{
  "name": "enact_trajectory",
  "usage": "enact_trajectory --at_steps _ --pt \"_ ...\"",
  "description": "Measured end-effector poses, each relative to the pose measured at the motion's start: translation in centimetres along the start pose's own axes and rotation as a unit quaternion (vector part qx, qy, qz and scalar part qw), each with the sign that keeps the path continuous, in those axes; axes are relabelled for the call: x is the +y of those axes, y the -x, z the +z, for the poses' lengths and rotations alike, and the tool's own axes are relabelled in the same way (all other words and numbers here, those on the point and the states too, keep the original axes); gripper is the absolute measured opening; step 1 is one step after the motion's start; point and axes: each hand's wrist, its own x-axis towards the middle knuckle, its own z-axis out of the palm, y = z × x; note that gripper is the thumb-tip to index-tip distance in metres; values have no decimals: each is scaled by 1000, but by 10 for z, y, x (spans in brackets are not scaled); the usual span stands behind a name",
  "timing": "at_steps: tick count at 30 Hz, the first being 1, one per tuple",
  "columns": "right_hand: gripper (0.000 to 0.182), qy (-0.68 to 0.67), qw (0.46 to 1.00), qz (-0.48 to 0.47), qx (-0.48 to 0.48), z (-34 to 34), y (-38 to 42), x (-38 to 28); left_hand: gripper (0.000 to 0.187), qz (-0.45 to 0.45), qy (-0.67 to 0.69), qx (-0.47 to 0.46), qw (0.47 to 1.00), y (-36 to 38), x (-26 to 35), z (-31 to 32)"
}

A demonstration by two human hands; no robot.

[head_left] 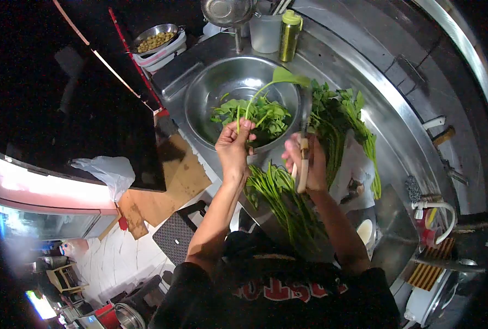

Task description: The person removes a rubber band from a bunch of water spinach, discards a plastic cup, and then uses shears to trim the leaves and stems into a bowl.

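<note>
Over the near rim of a large steel bowl (196, 129), my left hand (234, 143) pinches a green stem (249, 104) topped by one broad leaf. Cut leafy greens (274, 116) lie inside the bowl. My right hand (312, 164), slightly blurred, is wrapped round the light handle of a knife (304, 151), whose dark blade points up and away beside the bowl. Long-stemmed greens (279, 200) lie on the steel counter below my hands. More bunches of greens (337, 126) rest to the right of the bowl.
A yellow-capped bottle (290, 38), a whitish tub (265, 34) and a strainer (227, 11) stand behind the bowl. At the right are a sink (395, 225) and a faucet (441, 207). A dish of small round items (155, 41) sits at the back left. Below is a dark stool (175, 236).
</note>
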Motion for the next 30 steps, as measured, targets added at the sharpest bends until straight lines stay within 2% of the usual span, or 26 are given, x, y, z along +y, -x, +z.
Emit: enact_trajectory --at_steps 1,2,4,5,8,9,13,17,23,25,26,28,30 --pt "33 9 998 1 -57 -3 6 -6 13 16 3 14 1000 -2 -1 -2" --pt "33 9 998 0 -57 -2 9 -13 13 31 5 27 999 -4 -2 -3" --pt "35 64 980 98 -164 4 14 -26 12 46 -15 40 998 -4 -3 -1" --pt "41 52 973 108 -196 4 12 -23 12 57 -29 60 996 -4 -2 0" --pt "43 120 962 127 -211 15 6 -16 12 86 -31 72 993 -4 -5 0" --pt "45 81 960 145 -224 16 3 -15 12 109 -37 75 991 -5 -6 0" --pt "46 87 967 138 -196 26 -11 -10 13 149 -52 83 984 -4 -5 0" --pt "46 79 964 146 -208 29 -14 -15 13 141 -51 87 985 -5 -7 -2" --pt "36 39 973 126 -188 32 -13 -21 13 150 -54 86 983 -5 -7 -2" --pt "31 -1 973 176 -150 25 -13 -26 13 108 -13 76 991 -2 1 -4" --pt "27 72 978 141 -135 16 -17 -15 14 89 -11 87 992 0 8 -11" --pt "22 124 979 127 -104 -11 -18 -30 15 59 9 79 995 3 28 -32" --pt "24 206 975 -68 -50 -67 -30 3 16 2 60 86 994 15 55 -47"
